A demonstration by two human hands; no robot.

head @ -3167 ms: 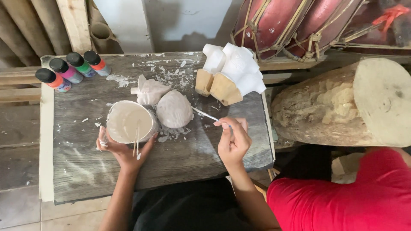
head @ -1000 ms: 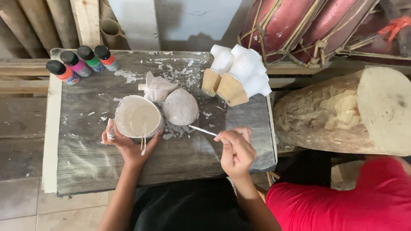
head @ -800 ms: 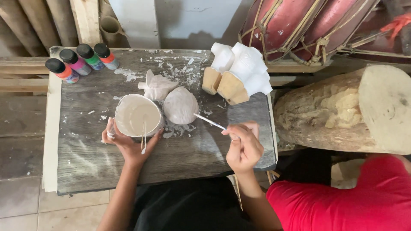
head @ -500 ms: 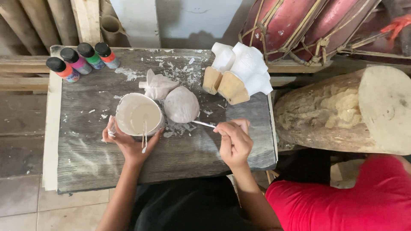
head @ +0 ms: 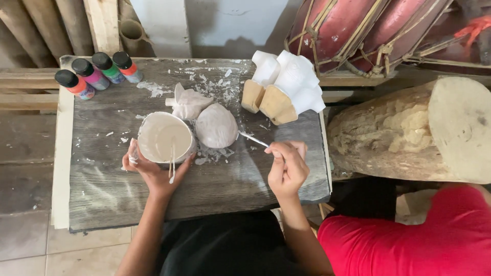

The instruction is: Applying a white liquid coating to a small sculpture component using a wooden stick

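Paintbrush (head: pixel 251 139), thin and pale, is pinched in the fingers of the right hand (head: pixel 286 168), its tip touching the right edge of a small rounded carving (head: pixel 217 125) coated in whitish primer. That carving lies near the middle of a weathered grey wooden board (head: pixel 215 189). The left hand (head: pixel 153 171) is wrapped under and around a shallow bowl of off-white paint (head: pixel 164 139), gripping it just left of the carving; two thin sticks rest across the bowl's near rim.

Just beyond the bowl lies a second primed carving (head: pixel 188 102), with a pointed part sticking up. Farther right stand two larger carved wooden pieces (head: pixel 286 84), white on top with bare tan wood at their near ends. At the far left corner four small paint bottles (head: pixel 96 73) with black caps stand in a row, unopened. White flecks and smears cover the board.

Judging by this, the white base coat looks nearly complete on the small carvings; colour has not yet been applied.

A large log (head: pixel 409 133) lies to the right, red drums (head: pixel 368 30) behind it.
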